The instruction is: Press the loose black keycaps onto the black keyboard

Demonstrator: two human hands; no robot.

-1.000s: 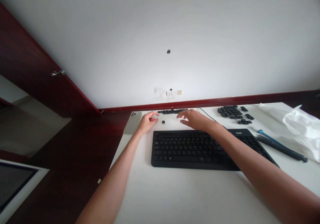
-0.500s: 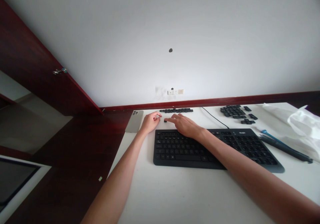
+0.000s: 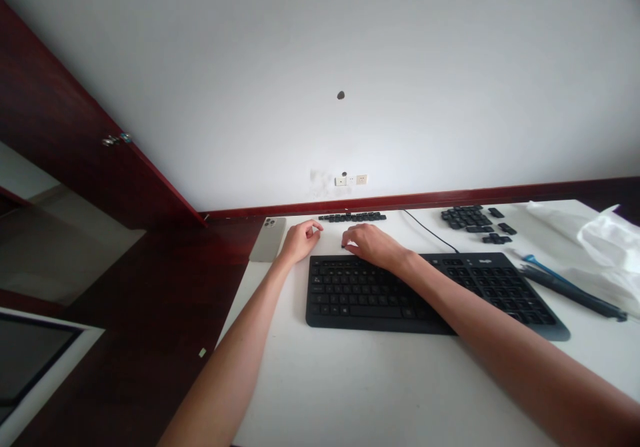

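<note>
Just beyond the black keyboard (image 3: 355, 287), my right hand (image 3: 373, 244) is closed, its thumb and fingers pinching a small black keycap (image 3: 343, 246) close to the white tabletop. My left hand (image 3: 301, 240) rests beside the phone (image 3: 267, 239), its fingers loosely curled with a gap between thumb and forefinger; nothing shows in it. Behind both hands, a row of loose keycaps (image 3: 353, 218) lies near the table's back edge. The keyboard's left section carries its keys, while dark key sockets show in its right section (image 3: 505, 294).
More loose keycaps (image 3: 465, 218) lie in a cluster at the back right. A black cable (image 3: 430, 229) runs from the keyboard toward the wall. A blue and black brush-like tool (image 3: 573, 290) and a crumpled white bag (image 3: 595, 240) are on the right.
My right hand has drawn slightly back to the right, and its fingers have closed on the keycap that lay on the table. My left hand has hardly moved.
</note>
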